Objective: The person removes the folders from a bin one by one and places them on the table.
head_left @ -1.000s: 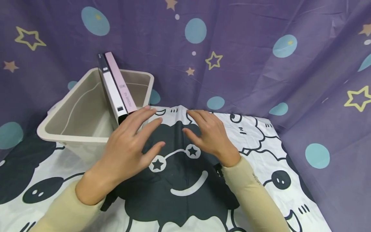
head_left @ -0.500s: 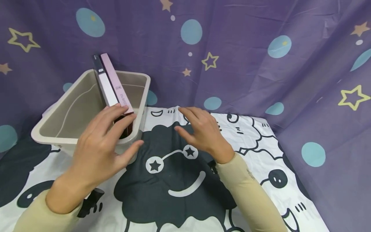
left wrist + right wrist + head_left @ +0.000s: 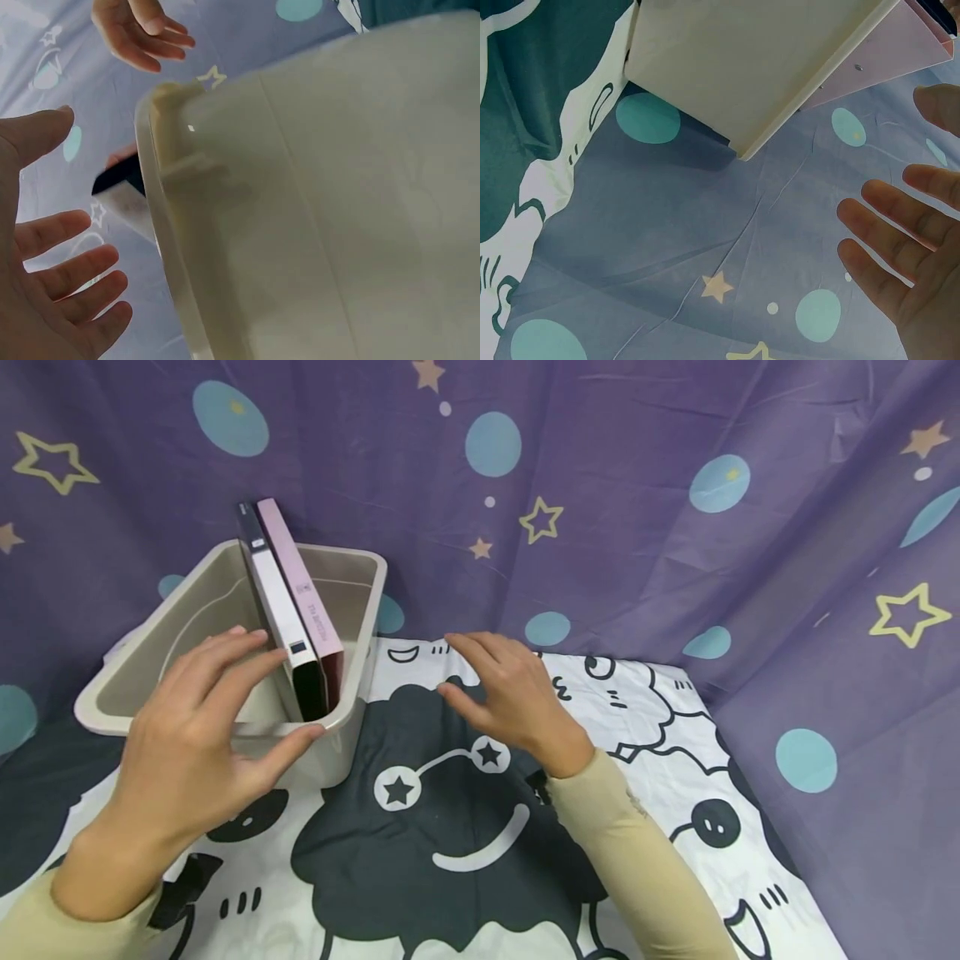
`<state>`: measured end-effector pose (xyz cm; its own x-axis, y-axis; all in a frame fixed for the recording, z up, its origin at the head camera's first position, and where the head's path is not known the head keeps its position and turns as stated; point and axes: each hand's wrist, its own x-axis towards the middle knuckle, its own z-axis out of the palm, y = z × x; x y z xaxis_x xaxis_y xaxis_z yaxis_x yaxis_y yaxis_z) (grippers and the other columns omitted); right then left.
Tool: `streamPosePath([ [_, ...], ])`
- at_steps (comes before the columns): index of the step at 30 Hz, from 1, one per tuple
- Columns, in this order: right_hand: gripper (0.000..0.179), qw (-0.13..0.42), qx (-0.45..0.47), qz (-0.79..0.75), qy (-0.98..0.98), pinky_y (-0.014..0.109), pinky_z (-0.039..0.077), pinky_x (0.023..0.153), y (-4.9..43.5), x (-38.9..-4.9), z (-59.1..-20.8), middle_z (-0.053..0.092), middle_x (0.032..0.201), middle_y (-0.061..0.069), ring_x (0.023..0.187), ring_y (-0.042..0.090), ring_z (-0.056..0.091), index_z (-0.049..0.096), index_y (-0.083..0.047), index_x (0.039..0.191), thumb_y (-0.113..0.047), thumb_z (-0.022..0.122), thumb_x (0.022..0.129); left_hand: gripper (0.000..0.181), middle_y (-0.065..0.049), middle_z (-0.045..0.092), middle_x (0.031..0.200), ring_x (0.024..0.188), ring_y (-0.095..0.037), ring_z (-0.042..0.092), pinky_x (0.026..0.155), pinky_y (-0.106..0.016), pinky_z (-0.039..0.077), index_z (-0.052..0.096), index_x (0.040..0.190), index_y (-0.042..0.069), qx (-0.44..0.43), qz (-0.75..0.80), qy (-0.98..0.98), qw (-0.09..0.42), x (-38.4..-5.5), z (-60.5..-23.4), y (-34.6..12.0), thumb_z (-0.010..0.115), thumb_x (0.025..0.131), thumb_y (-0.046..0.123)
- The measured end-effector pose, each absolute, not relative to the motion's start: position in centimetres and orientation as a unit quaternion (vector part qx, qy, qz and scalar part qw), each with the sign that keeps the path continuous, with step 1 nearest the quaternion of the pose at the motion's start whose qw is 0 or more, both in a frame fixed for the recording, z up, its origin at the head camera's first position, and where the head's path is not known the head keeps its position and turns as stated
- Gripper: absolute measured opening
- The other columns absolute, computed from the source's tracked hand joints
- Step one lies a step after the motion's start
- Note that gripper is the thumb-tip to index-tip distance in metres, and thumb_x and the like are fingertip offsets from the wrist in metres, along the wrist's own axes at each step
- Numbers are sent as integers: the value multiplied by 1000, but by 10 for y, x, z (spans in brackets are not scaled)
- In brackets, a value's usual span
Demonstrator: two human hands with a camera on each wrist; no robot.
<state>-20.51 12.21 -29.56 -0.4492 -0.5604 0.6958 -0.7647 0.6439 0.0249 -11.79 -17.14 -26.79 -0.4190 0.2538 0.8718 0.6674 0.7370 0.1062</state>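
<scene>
In the head view a beige plastic bin [image 3: 352, 727] stands at the left. Two box files lean upright inside it, a black one with a white spine label [image 3: 279, 597] and a pink one [image 3: 303, 581], their tops rising past the far rim. My left hand [image 3: 183, 735] is over the bin's near rim with fingers spread and nothing held; the left wrist view shows that hand [image 3: 64, 277] beside the rim [image 3: 161, 202]. My right hand [image 3: 517, 697] hovers over the cloth right of the bin, fingers extended and holding nothing. It also shows in the right wrist view [image 3: 915, 240].
A white and black cloth with cartoon sheep [image 3: 480, 827] covers the surface. Behind it and at the right hangs a purple curtain [image 3: 615, 552] with stars and blue ovals. The bin stands close to this curtain.
My left hand has moved left and slightly down, away from the files, uncovering their lower ends. My right hand has drifted slightly left. The head view has shifted a little.
</scene>
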Motion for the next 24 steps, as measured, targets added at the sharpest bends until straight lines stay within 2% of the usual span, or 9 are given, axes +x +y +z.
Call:
streamPosePath([
  [10, 52, 342, 399, 148, -838, 37, 47, 88, 113, -208, -293, 64, 116, 7, 105, 21, 59, 58, -8, 129, -39, 62, 88, 79, -22, 60, 119, 111, -42, 53, 107, -34, 32, 65, 113, -2, -243, -204, -831, 458, -124, -270, -199, 55, 79, 68],
  [16, 51, 341, 409, 149, -833, 36, 47, 88, 106, -211, -288, 64, 115, 6, 105, 21, 59, 58, -7, 129, -39, 61, 89, 89, -19, 59, 123, 107, -45, 52, 104, -40, 35, 65, 117, 2, -205, -185, -858, 434, -128, -274, -216, 50, 75, 79],
  [24, 52, 336, 415, 148, -833, 36, 47, 88, 95, -214, -283, 64, 113, 4, 103, 19, 60, 57, -8, 130, -39, 61, 89, 97, -18, 57, 127, 113, -43, 50, 104, -44, 35, 64, 121, 6, -198, -180, -880, 392, -137, -279, -235, 49, 68, 85],
])
